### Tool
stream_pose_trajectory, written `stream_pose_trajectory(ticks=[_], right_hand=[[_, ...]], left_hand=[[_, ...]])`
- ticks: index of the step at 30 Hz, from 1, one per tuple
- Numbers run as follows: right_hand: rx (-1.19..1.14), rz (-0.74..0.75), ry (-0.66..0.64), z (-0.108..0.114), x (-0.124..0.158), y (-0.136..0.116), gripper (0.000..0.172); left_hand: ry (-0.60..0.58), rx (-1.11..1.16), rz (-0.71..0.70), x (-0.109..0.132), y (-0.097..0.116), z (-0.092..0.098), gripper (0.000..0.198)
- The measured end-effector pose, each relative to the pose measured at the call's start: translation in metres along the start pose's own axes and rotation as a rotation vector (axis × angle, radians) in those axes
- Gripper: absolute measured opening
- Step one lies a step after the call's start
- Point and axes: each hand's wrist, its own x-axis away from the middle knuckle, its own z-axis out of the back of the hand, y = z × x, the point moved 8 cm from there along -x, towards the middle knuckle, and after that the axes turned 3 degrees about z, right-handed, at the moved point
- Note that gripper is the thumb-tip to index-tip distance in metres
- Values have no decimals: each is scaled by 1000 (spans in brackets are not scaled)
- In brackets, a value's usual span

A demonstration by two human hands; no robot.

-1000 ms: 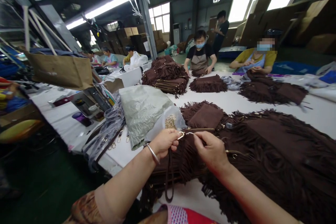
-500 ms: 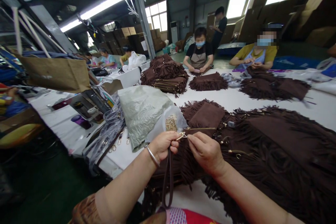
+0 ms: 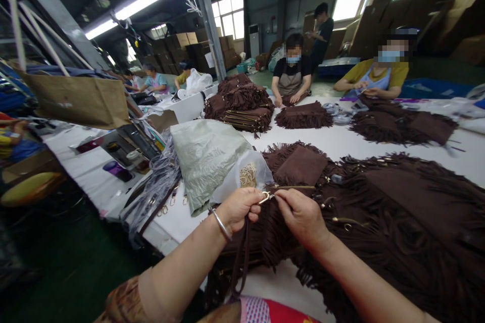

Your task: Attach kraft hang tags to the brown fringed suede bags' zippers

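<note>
My left hand [image 3: 242,209] is closed around the top of a dark brown wrist strap [image 3: 239,277], whose loop hangs below the fist. A gold clasp [image 3: 265,197] on the strap sticks out from between its thumb and fingers. Right beside it, my right hand [image 3: 303,217] pinches a small pale metal piece that meets the clasp; its exact shape is mostly covered by the fingertips. Beneath both hands lie brown fringed pouches [image 3: 299,165] with gold zips. Just beyond the left hand, a clear bag [image 3: 259,171] holds several gold-coloured rings.
A grey-green plastic bag [image 3: 206,161] lies on the white table [image 3: 265,136], with loose gold clasps [image 3: 172,201] at its left. More fringed pouches [image 3: 238,103] are stacked farther back. Across the table sit two masked co-workers [image 3: 291,78]. A brown paper bag [image 3: 76,101] hangs at left.
Both hands have shifted slightly right. The clasp and the metal piece have turned against each other between my fingers. The strap loop has swung a little to the left.
</note>
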Motion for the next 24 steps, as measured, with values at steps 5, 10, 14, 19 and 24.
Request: stream_pose_trajectory(ticks=[5,10,14,19,24], right_hand=[[49,-36,47,1,0,0,16],[144,38,34,-3,3,-8,17],[112,67,-4,-5,5,-9,18],[-85,42,-54,-6,5,-6,18],[-222,-181,5,-4,9,13,15]], left_hand=[[42,-52,-21,3,0,-2,38],[48,-47,-38,3,-3,-3,40],[71,-49,-59,3,-5,-5,40],[128,-97,-109,4,-5,-4,37],[170,-290,-189,8,3,-1,38]])
